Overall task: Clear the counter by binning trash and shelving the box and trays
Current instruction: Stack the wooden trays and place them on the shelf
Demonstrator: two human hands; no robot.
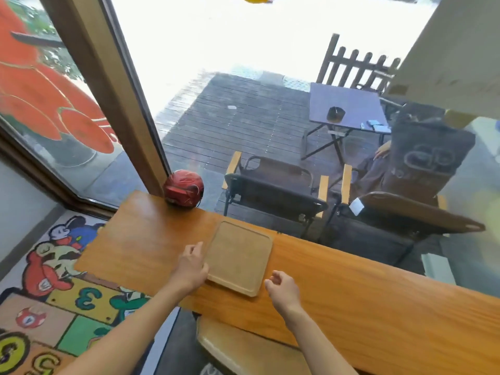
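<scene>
Head | left hand (191, 266) touches tray (239, 262) edge | right hand (282, 289) loosely curled, empty | red ball (183, 188) behind

Looks like a cafe or small eatery, window seating. Landmark: long wooden counter (351, 299) set right against a big window (216, 90), bar-style. On the counter, a bare wooden serving tray (239, 259); at its far left end by the window frame, a red ball-like ornament (184, 188). Under its near edge, a stool seat (243, 350). Left of the counter, a cartoon game-board rug (54, 280) on the floor. Beyond the counter, through the glass: a wood deck (230, 125) with folding camp chairs (276, 193), a small folding table (347, 105) with an ashtray-like dish, and a picket fence (357, 66). Red painted decal (40, 90) on the left pane.
</scene>
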